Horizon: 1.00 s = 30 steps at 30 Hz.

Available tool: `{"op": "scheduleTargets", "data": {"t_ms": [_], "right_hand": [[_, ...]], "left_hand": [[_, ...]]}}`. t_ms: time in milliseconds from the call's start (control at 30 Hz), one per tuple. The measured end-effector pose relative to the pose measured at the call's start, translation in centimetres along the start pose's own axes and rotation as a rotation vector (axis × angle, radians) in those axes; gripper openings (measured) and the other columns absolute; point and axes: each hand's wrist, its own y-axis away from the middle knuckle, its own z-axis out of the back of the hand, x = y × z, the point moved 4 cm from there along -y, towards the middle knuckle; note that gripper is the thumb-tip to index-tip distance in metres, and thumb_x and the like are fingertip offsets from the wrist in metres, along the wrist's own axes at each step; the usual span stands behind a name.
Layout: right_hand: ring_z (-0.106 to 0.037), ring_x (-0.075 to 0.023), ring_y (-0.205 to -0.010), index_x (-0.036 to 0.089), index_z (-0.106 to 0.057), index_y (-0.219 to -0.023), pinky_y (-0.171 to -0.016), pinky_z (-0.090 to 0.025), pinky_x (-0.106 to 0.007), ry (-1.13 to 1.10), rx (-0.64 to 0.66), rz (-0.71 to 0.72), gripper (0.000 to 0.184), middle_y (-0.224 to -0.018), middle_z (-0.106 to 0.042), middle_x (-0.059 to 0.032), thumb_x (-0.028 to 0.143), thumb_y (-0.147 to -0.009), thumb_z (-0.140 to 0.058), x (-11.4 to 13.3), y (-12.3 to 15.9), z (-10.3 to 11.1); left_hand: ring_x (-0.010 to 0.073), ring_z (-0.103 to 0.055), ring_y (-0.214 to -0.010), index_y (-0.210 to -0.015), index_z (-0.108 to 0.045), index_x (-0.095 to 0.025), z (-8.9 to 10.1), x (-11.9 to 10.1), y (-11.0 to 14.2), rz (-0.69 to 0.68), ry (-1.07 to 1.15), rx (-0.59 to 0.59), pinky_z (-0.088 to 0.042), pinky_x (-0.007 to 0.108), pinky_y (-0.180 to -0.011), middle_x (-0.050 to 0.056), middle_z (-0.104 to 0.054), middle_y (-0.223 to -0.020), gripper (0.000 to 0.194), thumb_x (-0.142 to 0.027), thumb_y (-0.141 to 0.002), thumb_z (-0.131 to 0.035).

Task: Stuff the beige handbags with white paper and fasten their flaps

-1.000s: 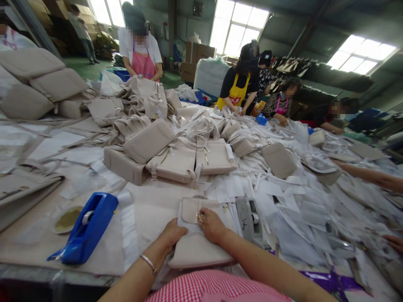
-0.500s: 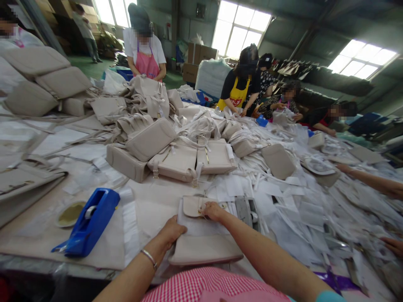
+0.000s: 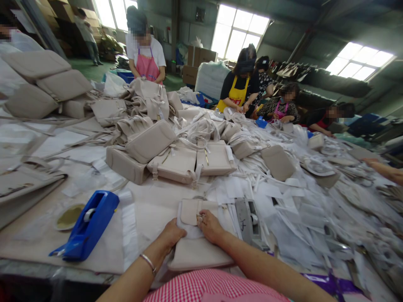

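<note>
A flat beige bag [image 3: 195, 251] lies on the table right in front of me, its small flap [image 3: 190, 209] toward the far side. My left hand [image 3: 170, 235] presses on the bag's left side, fingers bent over a white wrapping sheet. My right hand [image 3: 210, 226] rests on the bag just below the flap, fingertips pinched at a small metal clasp. A thin bangle sits on my left wrist.
A blue tape dispenser [image 3: 86, 226] stands at the near left beside a tape roll [image 3: 67, 216]. A grey tool [image 3: 247, 220] lies right of the bag. Several beige bags [image 3: 176, 161] pile up mid-table among white paper strips. Co-workers in aprons [image 3: 146, 67] work at the far side.
My right hand drew back from the flap's edge toward me and now pinches at the clasp. The bag has shifted slightly nearer. My left hand has stayed on the bag's left side.
</note>
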Motion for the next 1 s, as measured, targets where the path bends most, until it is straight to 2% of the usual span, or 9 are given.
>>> {"op": "scheduleTargets", "data": {"t_ms": [100,233,467,733,900,1000], "right_hand": [[-0.061,-0.0214,-0.102,0.015,-0.061,-0.12,-0.094,-0.046,-0.035,-0.006,0.01,-0.048,0.033,-0.117,-0.064,-0.0139,0.024,-0.093,-0.046,0.2,1.0,-0.2],[-0.055,-0.0234,-0.112,0.017,-0.067,-0.11,-0.103,-0.04,-0.037,0.054,0.08,0.039,0.03,-0.136,-0.052,-0.0137,0.024,-0.094,-0.043,0.9,1.4,0.1],[-0.055,-0.0268,-0.107,0.024,-0.058,-0.125,-0.093,-0.044,-0.044,0.24,0.159,0.088,0.036,-0.144,-0.045,-0.0073,0.032,-0.096,-0.038,1.4,1.1,1.7],[-0.054,-0.0272,-0.108,0.024,-0.056,-0.127,-0.093,-0.043,-0.045,0.27,0.165,0.09,0.036,-0.146,-0.043,-0.0075,0.031,-0.095,-0.04,1.3,1.0,1.6],[-0.053,-0.0288,-0.11,0.024,-0.059,-0.122,-0.094,-0.044,-0.047,0.233,0.186,0.091,0.034,-0.146,-0.043,-0.0069,0.03,-0.094,-0.041,1.6,1.7,1.9],[-0.053,-0.0296,-0.114,0.024,-0.056,-0.128,-0.097,-0.042,-0.048,0.204,0.208,0.102,0.038,-0.148,-0.041,-0.0085,0.03,-0.092,-0.042,1.7,2.2,2.0]], "left_hand": [[0.0204,-0.065,-0.064,-0.103,-0.06,-0.009,0.0,0.1,0.2,-0.008,-0.011,0.0,-0.049,0.027,-0.054,0.008,-0.073,-0.078,0.055,-0.002,-0.049,-0.059],[0.0205,-0.065,-0.065,-0.103,-0.06,-0.009,-0.1,-0.1,0.3,-0.007,-0.007,0.008,-0.05,0.028,-0.056,0.007,-0.072,-0.078,0.055,-0.001,-0.049,-0.058],[0.0217,-0.068,-0.07,-0.104,-0.06,-0.011,-0.2,-0.2,0.2,0.0,0.027,0.021,-0.052,0.029,-0.06,0.009,-0.074,-0.086,0.054,-0.003,-0.05,-0.06],[0.0208,-0.067,-0.065,-0.106,-0.061,-0.009,-0.3,0.2,-0.1,0.024,0.133,0.031,-0.051,0.028,-0.057,0.009,-0.074,-0.08,0.054,-0.002,-0.052,-0.065],[0.0235,-0.071,-0.074,-0.11,-0.061,-0.007,-0.9,0.1,0.2,0.043,0.237,0.073,-0.057,0.034,-0.071,0.015,-0.075,-0.085,0.042,-0.021,-0.072,-0.066],[0.0276,-0.072,-0.079,-0.111,-0.061,-0.003,-1.0,-0.2,0.3,0.057,0.248,0.074,-0.058,0.038,-0.075,0.02,-0.075,-0.087,0.048,-0.033,-0.074,-0.069]]}}
